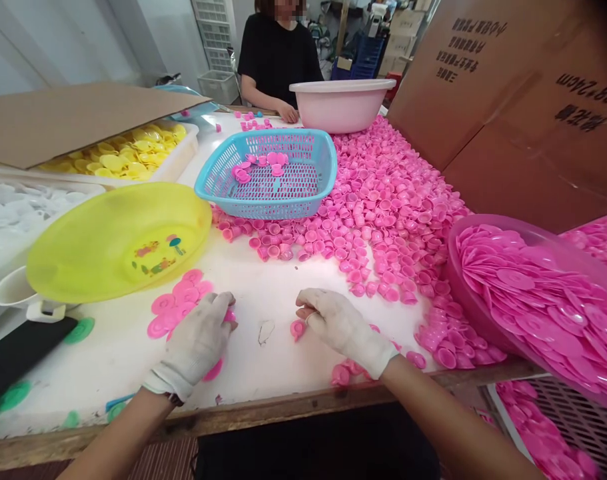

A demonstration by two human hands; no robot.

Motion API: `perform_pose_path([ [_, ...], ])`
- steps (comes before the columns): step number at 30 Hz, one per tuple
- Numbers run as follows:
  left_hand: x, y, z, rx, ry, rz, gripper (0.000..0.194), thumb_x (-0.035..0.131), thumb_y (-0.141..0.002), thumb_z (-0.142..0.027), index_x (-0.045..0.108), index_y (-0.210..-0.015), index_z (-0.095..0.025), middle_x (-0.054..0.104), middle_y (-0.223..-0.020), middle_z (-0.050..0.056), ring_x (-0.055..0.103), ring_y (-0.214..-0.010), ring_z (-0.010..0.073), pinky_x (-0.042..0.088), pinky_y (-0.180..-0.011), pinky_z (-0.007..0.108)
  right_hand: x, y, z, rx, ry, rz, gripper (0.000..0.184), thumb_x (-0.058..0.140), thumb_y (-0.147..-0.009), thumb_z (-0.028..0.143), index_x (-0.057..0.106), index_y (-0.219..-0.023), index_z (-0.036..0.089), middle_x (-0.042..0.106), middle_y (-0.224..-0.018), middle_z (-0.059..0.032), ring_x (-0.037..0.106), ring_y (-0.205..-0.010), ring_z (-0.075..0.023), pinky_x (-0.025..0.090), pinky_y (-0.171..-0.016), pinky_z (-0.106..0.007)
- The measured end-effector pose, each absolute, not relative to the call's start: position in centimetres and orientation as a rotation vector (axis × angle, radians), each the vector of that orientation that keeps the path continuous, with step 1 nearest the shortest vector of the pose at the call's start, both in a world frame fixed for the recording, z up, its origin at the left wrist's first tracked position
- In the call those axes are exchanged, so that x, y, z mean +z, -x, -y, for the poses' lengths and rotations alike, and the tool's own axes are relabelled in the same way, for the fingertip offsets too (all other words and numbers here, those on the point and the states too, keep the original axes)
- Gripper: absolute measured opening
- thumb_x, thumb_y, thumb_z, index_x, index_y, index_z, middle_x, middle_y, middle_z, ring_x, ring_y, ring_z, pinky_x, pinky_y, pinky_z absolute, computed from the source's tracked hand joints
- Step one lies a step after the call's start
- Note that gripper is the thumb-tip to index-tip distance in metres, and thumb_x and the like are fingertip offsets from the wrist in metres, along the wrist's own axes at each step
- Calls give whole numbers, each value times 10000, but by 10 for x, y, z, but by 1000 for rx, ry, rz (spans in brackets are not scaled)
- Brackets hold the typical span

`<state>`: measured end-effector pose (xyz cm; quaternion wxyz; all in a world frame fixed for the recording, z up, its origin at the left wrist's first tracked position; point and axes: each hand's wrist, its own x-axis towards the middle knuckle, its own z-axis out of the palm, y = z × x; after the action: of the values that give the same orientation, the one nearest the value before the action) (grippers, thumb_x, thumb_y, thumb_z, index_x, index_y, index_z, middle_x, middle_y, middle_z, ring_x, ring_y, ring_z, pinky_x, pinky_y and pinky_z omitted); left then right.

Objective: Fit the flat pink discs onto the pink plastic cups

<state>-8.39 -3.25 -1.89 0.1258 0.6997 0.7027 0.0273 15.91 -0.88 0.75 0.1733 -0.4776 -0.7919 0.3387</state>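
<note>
My left hand (196, 343), in a whitish glove with bare fingertips, has its fingers bent around a pink toy saucer (230, 315), mostly hidden under them. Beside that hand lies a cluster of flat pink saucers (176, 305), and another pokes out below the wrist side. My right hand (346, 330), gloved the same way, is curled, with its fingertips at a small pink toy cup (297, 329) on the white tabletop. A few more pink cups (347, 373) lie beneath the right wrist. A thin loop (266, 332) rests between my hands.
A heap of pink cups (383, 200) covers the right side. Around it stand a blue basket (266, 210), a yellow basin (98, 247), a pink basin of saucers (456, 280), a pale pink tub (338, 110) and a large carton (523, 127). Across the table sits a person (280, 60).
</note>
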Motion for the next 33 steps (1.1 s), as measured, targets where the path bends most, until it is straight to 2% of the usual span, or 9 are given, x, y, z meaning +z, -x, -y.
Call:
perform_pose_path([
  [4,-11,84,29,209,-1899,-2006,175,497,-753,-228,570,-900,-166,626,-932,88,594,-849,224,458,-798,365,8,-162,9,1028,1343,2189,137,483,-827,97,515,-720,175,551,-699,20,491,-655,-109,334,-631,-227],
  [6,-2,77,31,322,-1790,-1906,103,488,-762,-255,558,-780,-182,638,-817,57,595,-769,203,467,-725,341,8,-161,11,1095,1303,2143,146,473,-842,125,509,-711,176,548,-697,20,498,-658,-107,344,-632,-222],
  [8,5,65,34,439,-1602,-1765,118,505,-770,-298,535,-726,-192,623,-701,17,584,-659,168,464,-623,297,8,-158,12,1197,1259,2076,111,473,-858,167,535,-767,180,550,-690,24,509,-658,-106,362,-632,-217],
  [11,9,39,37,597,-1315,-1498,148,538,-777,-335,531,-761,-187,592,-617,-22,553,-548,123,448,-535,247,5,-155,11,1423,1208,1920,89,478,-862,221,553,-898,190,549,-676,34,522,-631,-99,399,-616,-208],
  [14,3,16,36,686,-1160,-1324,160,545,-789,-329,538,-796,-169,579,-615,-26,547,-543,108,454,-538,235,-1,-156,8,1590,1232,1812,76,460,-840,193,532,-819,178,536,-686,32,517,-567,-77,413,-552,-188],
  [22,-18,2,34,552,-1188,-1313,177,575,-760,-318,538,-830,-160,606,-667,-8,516,-535,101,414,-501,223,-28,-161,2,1544,1461,1969,94,477,-844,237,545,-819,177,581,-697,20,495,-446,-52,374,-428,-167],
  [28,-27,6,27,424,-1071,-1275,140,562,-741,-297,478,-761,-186,545,-570,-47,540,-481,104,421,-460,215,-37,-160,-3,2173,1471,1611,136,489,-872,291,498,-970,197,568,-610,30,579,-451,-93,429,-394,-157],
  [31,-24,4,21,399,-1114,-1306,76,520,-712,-204,451,-742,-199,515,-573,-65,523,-457,88,399,-430,197,-36,-157,-6,2222,1538,1530,98,481,-868,250,471,-953,203,572,-585,34,585,-432,-109,465,-390,-187],
  [33,-20,2,16,357,-1161,-1320,106,508,-680,-167,442,-754,-206,498,-573,-76,518,-444,85,389,-417,193,-33,-154,-9,2207,1600,1532,82,480,-858,216,466,-936,196,572,-568,34,573,-407,-111,470,-383,-197],
])
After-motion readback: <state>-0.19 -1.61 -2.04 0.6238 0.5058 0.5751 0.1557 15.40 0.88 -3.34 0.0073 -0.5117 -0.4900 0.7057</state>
